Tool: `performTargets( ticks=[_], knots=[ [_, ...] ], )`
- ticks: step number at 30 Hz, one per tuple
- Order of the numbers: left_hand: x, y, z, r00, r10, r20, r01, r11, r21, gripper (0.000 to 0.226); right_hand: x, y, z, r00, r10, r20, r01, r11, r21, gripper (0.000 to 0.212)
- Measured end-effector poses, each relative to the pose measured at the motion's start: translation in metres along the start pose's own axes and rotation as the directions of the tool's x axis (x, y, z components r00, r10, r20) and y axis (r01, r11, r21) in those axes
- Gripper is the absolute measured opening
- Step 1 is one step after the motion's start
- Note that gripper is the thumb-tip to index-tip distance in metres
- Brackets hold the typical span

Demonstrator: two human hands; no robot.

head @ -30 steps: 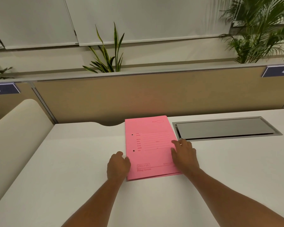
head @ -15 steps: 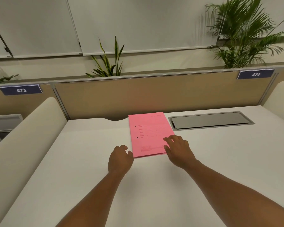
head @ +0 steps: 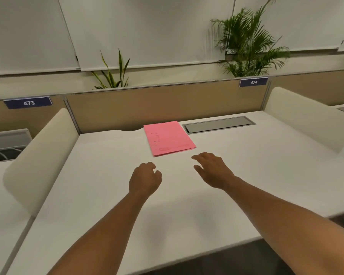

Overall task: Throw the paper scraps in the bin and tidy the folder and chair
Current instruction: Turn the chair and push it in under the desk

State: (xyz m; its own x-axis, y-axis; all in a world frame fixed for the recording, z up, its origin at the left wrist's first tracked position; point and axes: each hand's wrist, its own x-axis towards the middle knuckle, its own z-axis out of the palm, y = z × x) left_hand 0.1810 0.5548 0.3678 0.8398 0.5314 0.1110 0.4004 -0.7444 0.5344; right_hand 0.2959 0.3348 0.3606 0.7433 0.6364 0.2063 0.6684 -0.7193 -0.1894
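Observation:
A pink folder (head: 168,137) lies flat and closed on the white desk (head: 111,205), near the back partition and just left of a grey cable hatch. My left hand (head: 144,178) hovers over the desk short of the folder's near edge, fingers loosely curled, holding nothing. My right hand (head: 213,169) is to the right of it, fingers spread, also apart from the folder and empty. No paper scraps, bin or chair are in view.
A tan partition (head: 163,105) closes the back of the desk, with plants behind it. Cream side dividers stand at the left (head: 40,153) and right (head: 306,120). The grey cable hatch (head: 218,125) is set into the desk. The desk's front edge runs along the bottom right.
Both hands have come off the pink folder and drawn back toward me. The folder stays flat by the partition, and my view has pulled back and widened.

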Motion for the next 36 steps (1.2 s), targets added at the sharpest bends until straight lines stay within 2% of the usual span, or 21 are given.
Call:
performTargets(
  ticks=[12,28,30,33,36],
  knots=[
    [-0.113,0.086,0.002,0.967,0.202,0.156,-0.2,0.979,-0.025,0.04,-0.153,0.008,-0.087,0.998,0.011,0.062,-0.007,0.997,-0.074,0.043],
    [-0.274,0.263,0.081,0.807,0.5,0.315,-0.479,0.866,-0.145,0.039,-0.388,0.121,-0.193,0.962,0.207,0.18,-0.176,0.969,-0.176,0.045],
    [-0.301,0.289,0.092,0.783,0.528,0.329,-0.504,0.848,-0.162,0.032,-0.422,0.142,-0.209,0.96,0.225,0.169,-0.194,0.964,-0.183,0.045],
    [-0.343,0.327,0.11,0.744,0.572,0.345,-0.544,0.818,-0.183,0.01,-0.472,0.173,-0.233,0.957,0.24,0.162,-0.207,0.958,-0.197,0.045],
    [-0.388,0.368,0.131,0.696,0.617,0.368,-0.585,0.784,-0.207,0.005,-0.524,0.203,-0.252,0.94,0.277,0.201,-0.227,0.944,-0.24,0.046]
  ],
)
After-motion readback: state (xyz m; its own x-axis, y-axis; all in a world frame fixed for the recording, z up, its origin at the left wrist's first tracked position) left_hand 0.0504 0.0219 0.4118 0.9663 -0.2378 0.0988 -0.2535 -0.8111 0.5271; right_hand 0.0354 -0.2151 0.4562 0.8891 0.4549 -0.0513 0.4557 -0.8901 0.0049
